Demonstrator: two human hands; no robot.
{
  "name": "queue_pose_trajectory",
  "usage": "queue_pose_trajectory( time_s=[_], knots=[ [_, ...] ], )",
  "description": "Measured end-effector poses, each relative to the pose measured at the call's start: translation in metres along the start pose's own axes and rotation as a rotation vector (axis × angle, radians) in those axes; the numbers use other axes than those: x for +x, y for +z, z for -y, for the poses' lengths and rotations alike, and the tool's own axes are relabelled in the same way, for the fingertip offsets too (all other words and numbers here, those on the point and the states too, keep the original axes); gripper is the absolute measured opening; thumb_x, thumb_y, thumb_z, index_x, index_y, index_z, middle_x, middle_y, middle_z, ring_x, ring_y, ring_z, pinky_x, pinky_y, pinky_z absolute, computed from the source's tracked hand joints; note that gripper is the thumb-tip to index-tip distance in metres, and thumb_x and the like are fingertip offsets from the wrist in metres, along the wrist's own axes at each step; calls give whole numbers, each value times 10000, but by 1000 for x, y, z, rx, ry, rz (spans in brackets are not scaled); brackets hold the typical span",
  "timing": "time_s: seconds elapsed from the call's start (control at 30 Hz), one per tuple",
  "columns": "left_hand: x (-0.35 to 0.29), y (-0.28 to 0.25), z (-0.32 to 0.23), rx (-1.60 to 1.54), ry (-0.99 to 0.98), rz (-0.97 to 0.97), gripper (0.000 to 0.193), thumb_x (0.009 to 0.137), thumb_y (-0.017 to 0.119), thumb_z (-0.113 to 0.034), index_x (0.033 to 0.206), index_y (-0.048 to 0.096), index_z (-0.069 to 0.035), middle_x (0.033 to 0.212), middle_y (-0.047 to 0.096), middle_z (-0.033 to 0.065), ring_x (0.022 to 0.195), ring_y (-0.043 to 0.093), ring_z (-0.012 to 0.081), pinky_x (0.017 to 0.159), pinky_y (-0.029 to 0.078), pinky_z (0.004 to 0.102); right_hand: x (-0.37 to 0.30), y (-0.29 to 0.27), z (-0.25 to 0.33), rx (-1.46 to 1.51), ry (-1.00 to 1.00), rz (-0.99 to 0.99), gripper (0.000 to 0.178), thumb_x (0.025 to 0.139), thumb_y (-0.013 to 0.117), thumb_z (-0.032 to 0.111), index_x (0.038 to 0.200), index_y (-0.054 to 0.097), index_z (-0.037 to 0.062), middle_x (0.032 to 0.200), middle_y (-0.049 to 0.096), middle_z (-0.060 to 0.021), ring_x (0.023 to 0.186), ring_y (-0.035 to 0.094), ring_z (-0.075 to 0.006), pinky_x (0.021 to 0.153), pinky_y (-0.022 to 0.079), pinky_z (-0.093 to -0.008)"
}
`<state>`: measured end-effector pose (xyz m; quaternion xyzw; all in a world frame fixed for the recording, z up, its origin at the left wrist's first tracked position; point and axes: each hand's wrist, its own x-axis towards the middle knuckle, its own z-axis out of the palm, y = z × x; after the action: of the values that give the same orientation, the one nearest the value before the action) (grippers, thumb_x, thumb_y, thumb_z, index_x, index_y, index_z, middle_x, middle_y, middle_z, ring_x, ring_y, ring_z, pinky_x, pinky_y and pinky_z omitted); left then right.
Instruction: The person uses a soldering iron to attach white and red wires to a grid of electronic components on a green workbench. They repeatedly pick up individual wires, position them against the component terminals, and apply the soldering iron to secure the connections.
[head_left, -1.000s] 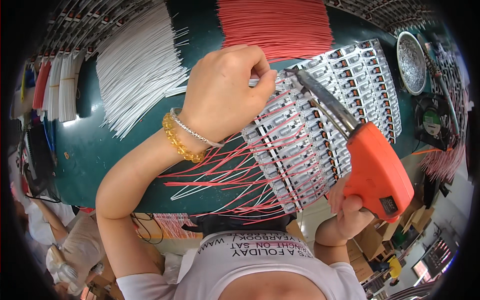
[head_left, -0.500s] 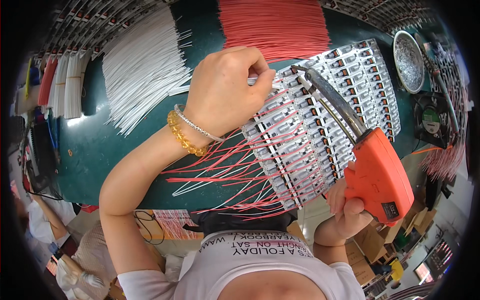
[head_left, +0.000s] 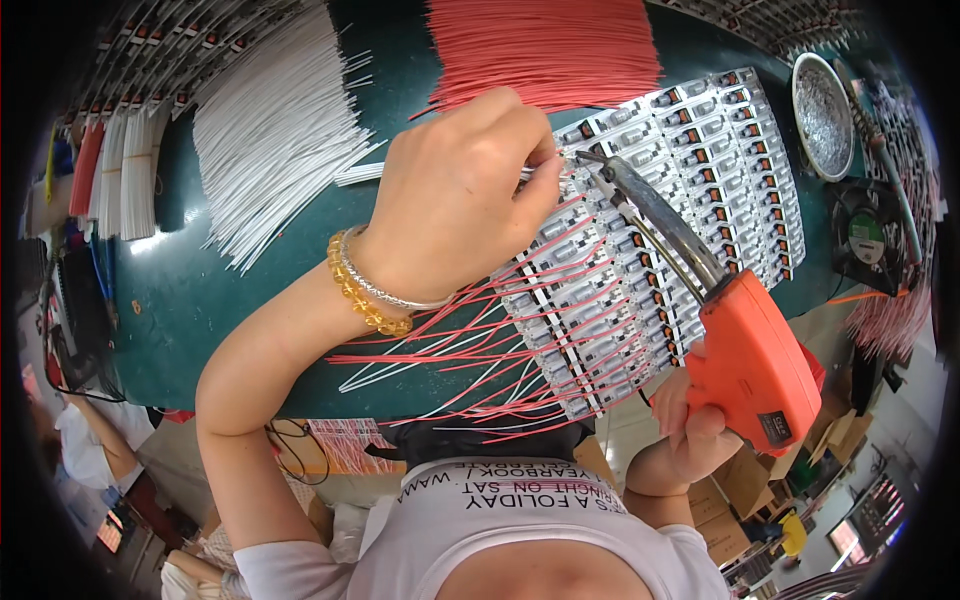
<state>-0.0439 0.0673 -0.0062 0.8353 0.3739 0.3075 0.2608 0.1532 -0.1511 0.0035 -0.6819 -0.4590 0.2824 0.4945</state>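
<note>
My left hand (head_left: 465, 190) is pinched closed on white wires (head_left: 360, 174), whose ends stick out left behind the hand. Its fingertips are beside the upper left of a panel of small circuit boards (head_left: 690, 185); exactly how the wire ends meet the pads is hidden. Red and white wires (head_left: 440, 340) trail leftward from the lower boards. A red soldering gun (head_left: 755, 350) is gripped in my right hand (head_left: 695, 425), below the panel's right side. The gun's dark metal tip points up and left, close to my left fingertips, with a thin feed tube alongside.
White wires (head_left: 280, 130) and red wires (head_left: 540, 50) lie in wide piles on the green table (head_left: 180, 320). At right stand a round metal bowl (head_left: 822, 115) and a small black fan (head_left: 868, 235). Bundled wires (head_left: 125, 175) sit at far left; another person's arm shows lower left.
My left hand has shifted slightly right, still pinching the wires. The gun tip has moved a little down and left along the panel. Another person at lower left has shifted.
</note>
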Motion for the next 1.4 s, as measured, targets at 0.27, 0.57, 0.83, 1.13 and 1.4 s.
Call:
queue_pose_trajectory(
  time_s=[0.27,0.57,0.83,1.13,1.4],
  knots=[
    [0,3,1,10,1,-9,99,775,685,-20,764,590,6,759,602,89,675,641,209,558,525,297,-3,3,0,-41,0,-17,719,873,642,519,1143,463,-124,520,449,17,393,403,-66,403,338,-214],
    [0,3,-1,3,-9,-15,93,765,685,-17,757,596,9,749,605,93,670,643,211,563,520,300,4,9,13,216,1,-17,787,881,623,526,1232,429,-151,515,440,22,388,393,-62,392,312,-210],
    [-3,-7,-8,-48,102,-81,80,774,698,-13,801,625,6,863,588,77,676,600,190,565,509,284,-7,5,11,303,88,-101,810,877,617,542,1251,410,-146,503,426,25,382,382,-63,384,311,-210],
    [-12,3,-16,45,39,-32,85,785,694,2,804,611,12,872,593,99,702,617,220,573,519,290,-10,5,10,248,52,-29,815,881,615,545,1244,421,-159,504,443,24,380,383,-62,388,324,-212],
    [-10,-1,-14,39,54,9,104,788,693,3,797,589,5,871,600,86,674,625,234,572,515,309,-8,9,15,178,89,-26,844,870,616,559,1245,414,-169,505,448,19,383,390,-64,395,333,-211]
  ],
)
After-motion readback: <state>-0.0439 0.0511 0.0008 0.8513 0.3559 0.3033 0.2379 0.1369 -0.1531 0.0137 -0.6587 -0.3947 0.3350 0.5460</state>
